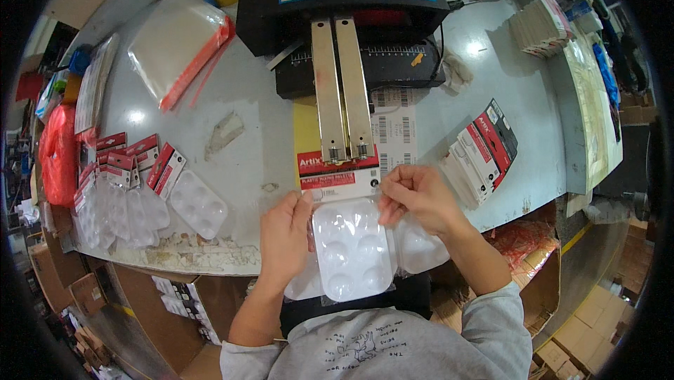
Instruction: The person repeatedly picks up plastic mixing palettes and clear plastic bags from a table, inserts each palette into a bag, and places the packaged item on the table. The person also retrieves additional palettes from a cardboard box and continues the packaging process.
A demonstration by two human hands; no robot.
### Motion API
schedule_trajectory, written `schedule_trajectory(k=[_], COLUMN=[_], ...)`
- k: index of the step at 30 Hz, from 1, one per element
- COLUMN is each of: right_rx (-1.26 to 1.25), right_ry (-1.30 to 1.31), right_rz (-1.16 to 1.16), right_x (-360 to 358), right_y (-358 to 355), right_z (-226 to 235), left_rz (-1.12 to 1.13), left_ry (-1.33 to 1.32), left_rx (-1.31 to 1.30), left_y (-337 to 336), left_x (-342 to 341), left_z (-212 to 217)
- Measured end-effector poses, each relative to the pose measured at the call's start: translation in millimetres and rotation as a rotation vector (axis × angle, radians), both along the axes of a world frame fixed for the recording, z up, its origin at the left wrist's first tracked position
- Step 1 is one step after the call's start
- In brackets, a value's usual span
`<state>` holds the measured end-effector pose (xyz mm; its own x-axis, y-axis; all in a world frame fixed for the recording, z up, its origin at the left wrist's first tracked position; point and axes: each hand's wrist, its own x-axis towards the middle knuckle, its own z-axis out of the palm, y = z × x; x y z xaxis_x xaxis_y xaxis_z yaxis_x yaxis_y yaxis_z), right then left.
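Note:
A white plastic mixing palette (353, 246) with round wells lies in a clear bag at the table's front edge. A red, black and white header card (344, 185) sits at the top of that bag. The card's upper edge is beneath the two metal arms (342, 92) of a black stapling machine (281, 15). My left hand (284, 229) is closed, thumb and fingers pinching the left side of the bag by the card. On the other side my right hand (421, 197) pinches near the card's right corner. More white palettes (420, 246) lie beneath, partly hidden.
Several carded palettes (133, 197) are piled at the left. Behind them are clear plastic bags (175, 43) with a red edge. A stack of folded header cards (481, 152) stands right of the machine, and another card stack (540, 25) sits at the far right.

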<state>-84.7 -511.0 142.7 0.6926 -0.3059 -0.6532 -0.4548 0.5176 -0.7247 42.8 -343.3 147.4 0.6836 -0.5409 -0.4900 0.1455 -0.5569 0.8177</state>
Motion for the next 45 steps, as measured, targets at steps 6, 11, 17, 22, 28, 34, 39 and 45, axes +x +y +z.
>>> schedule_trajectory(k=[6,11,17,22,28,34,39,45], right_rx=[-0.05,-0.029,-0.004,-0.026,-0.026,-0.027,0.024,0.036], right_ry=[-0.06,-0.096,-0.029,-0.065,-0.061,-0.036,-0.029,-0.03], right_rz=[-0.03,-0.061,-0.061,-0.102,-0.079,-0.1,-0.073,-0.044], right_x=[-2.1,-2.0,-4.7,-5.7,-5.0,1.0,0.5,-1.5], right_y=[2.8,3.6,2.9,6.1,7.6,4.9,7.2,5.0], right_z=[-1.1,-2.6,-2.7,-2.0,1.6,-1.2,-3.8,-1.6], left_rz=[-0.067,-0.149,-0.143,-0.125,-0.1,-0.139,-0.115,-0.067], left_ry=[-0.132,-0.249,-0.264,-0.325,-0.367,-0.28,-0.253,-0.12], left_rx=[0.009,0.068,0.143,0.053,0.039,0.076,0.052,0.051], left_y=[3.6,4.3,9.7,9.9,7.9,5.1,2.2,7.9], left_x=[-0.2,-1.1,-8.8,-12.0,-12.2,-3.4,6.2,7.5], left_z=[2.7,-2.9,-7.4,-8.2,-6.3,-9.2,-13.8,-7.0])
